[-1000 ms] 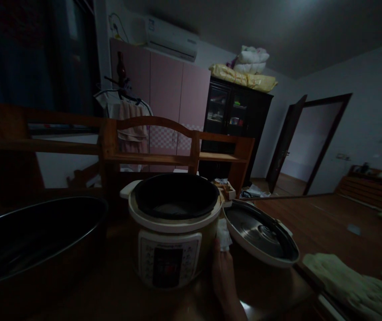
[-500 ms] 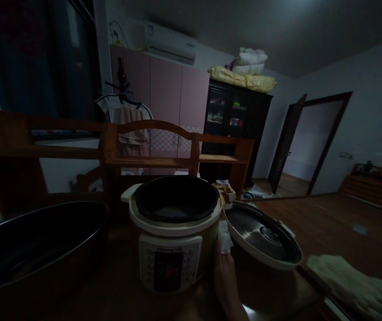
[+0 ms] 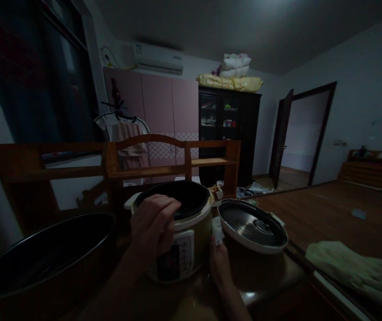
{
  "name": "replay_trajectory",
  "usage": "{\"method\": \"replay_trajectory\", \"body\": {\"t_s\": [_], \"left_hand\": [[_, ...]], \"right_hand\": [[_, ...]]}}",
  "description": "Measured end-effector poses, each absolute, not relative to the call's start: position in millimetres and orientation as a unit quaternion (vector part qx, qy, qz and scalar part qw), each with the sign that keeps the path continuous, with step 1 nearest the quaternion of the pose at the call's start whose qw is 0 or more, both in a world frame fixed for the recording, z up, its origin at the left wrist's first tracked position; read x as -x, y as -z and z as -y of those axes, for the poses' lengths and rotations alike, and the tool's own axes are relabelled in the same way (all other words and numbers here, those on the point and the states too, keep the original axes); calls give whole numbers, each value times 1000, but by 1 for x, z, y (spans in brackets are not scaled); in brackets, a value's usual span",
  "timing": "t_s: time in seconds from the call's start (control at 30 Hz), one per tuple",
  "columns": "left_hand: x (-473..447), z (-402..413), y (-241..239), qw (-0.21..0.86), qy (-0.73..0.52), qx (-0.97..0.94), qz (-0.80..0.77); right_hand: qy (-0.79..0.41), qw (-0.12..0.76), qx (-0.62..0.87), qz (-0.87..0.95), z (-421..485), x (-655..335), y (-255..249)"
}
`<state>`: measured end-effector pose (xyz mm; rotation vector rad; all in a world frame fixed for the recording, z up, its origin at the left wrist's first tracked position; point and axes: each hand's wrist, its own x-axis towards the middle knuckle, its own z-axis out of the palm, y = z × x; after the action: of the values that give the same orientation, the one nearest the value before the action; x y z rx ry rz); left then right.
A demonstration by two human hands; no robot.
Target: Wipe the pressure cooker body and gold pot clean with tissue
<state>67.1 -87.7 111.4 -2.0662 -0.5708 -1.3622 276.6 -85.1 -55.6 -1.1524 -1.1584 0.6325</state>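
Note:
An electric pressure cooker [image 3: 197, 249] with a white rim and a dark control panel stands in front of me. Its black inner pot [image 3: 191, 200] sits inside, open at the top. My left hand [image 3: 154, 223] is over the cooker's front left rim, fingers curled together; what they hold, if anything, is hidden. Low at the cooker's right side, my right hand [image 3: 220, 263] grips a white tissue [image 3: 217, 230] against the wall. The cooker's round lid [image 3: 251, 225] lies inner side up to the right.
A large dark basin [image 3: 50, 254] stands at the left. Behind the cooker runs a wooden shelf rack [image 3: 150, 171]. Pale green cloth [image 3: 347, 272] lies at the right, beyond the table edge. Small items [image 3: 218, 191] sit behind the cooker.
My left hand has come into view over the cooker's front rim. My right hand stays at the cooker's side with the tissue. The view has tilted up slightly and shifted right.

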Motion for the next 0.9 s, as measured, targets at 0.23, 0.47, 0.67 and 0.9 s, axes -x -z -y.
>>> {"method": "replay_trajectory", "body": {"t_s": [0.23, 0.47, 0.67, 0.9], "left_hand": [[-34, 63, -47, 287, 457, 797, 271], [-9, 33, 10, 201, 652, 677, 276], [-6, 27, 25, 160, 644, 684, 302], [-8, 27, 31, 130, 631, 709, 288]], "right_hand": [[-259, 646, 502, 514, 85, -278, 57], [-244, 633, 523, 517, 79, -279, 65], [-186, 645, 510, 538, 79, -279, 66], [-204, 656, 503, 524, 80, -275, 64]]}}
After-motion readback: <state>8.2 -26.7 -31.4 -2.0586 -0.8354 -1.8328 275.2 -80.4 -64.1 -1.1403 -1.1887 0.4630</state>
